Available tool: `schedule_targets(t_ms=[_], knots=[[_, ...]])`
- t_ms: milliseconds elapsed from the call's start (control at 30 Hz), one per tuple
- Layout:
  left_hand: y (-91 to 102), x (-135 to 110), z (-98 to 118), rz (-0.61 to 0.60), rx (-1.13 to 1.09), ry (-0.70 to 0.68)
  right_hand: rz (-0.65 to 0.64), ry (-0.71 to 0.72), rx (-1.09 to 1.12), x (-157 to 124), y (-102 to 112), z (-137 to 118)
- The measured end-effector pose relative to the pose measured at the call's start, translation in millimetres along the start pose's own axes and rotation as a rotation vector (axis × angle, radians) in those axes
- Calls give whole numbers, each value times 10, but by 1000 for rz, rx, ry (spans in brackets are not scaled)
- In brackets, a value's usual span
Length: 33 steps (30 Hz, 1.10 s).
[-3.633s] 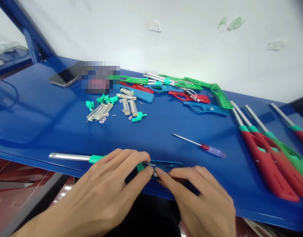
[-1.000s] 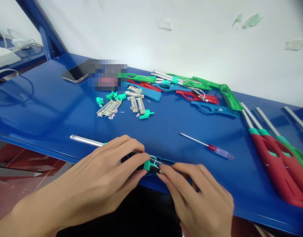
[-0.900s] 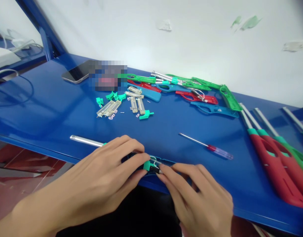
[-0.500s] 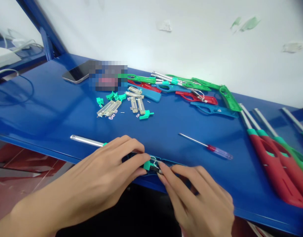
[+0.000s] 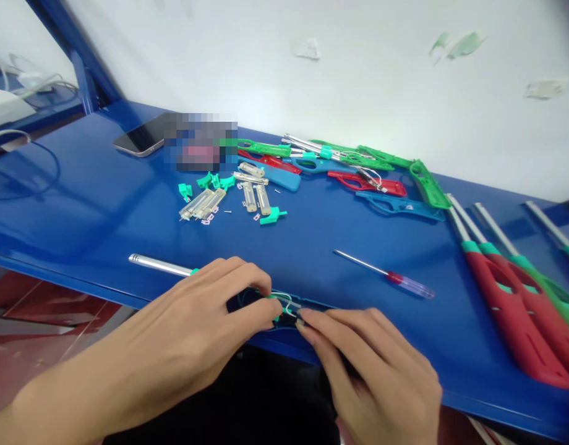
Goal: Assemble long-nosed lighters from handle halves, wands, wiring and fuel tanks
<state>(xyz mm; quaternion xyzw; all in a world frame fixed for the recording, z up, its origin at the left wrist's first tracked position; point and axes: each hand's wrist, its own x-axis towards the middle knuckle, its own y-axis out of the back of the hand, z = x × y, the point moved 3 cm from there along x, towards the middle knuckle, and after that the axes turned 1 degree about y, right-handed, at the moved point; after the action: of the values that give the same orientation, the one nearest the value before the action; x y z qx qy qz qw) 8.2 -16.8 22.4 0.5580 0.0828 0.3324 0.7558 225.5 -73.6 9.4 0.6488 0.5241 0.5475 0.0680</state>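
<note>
A long-nosed gas lighter lies opened at the table's front edge, its blue half-shell (image 5: 312,301) under my hands and its metal tube (image 5: 159,264) pointing left. My left hand (image 5: 187,340) is closed, thumb and fingers pinching a green trigger (image 5: 277,317) inside the shell; the fingers mostly cover it. Just right of this, my right hand (image 5: 377,364) pinches the end of a small dark part (image 5: 291,314) with thumb and forefinger. A thin white wire (image 5: 289,301) loops between the two hands. The shell's right end is partly hidden behind my right fingers.
A screwdriver (image 5: 405,284) lies right of centre. Whole lighters (image 5: 511,303) are along the right side. Clear fuel tanks (image 5: 250,198) and green triggers (image 5: 273,216) lie behind my hands, with coloured shells (image 5: 372,183) along the wall. A phone (image 5: 143,135) sits back left.
My left thumb and fingers have pushed further over the green trigger, covering more of it. More white wire and shell interior show between the hands. The right hand stays nearly in place.
</note>
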Motion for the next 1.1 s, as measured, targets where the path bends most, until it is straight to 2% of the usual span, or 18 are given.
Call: schedule_targets(t_ms=[167,333,600,833,1100], knots=[[-2,-27,-59,27,12,-44,26,72,-27,-15,23,-15],[20,-39,3,26,55,-60,-18,177,-116,-45,33,-34],[44,42,178,165,52,-32,-24,42,-119,-119,-53,-65],[-51,-4,188,168,85,-43,-81,97,-166,-19,11,-73],[-62,-16,206,172,95,-74,-71,83,-166,-52,-7,-71]])
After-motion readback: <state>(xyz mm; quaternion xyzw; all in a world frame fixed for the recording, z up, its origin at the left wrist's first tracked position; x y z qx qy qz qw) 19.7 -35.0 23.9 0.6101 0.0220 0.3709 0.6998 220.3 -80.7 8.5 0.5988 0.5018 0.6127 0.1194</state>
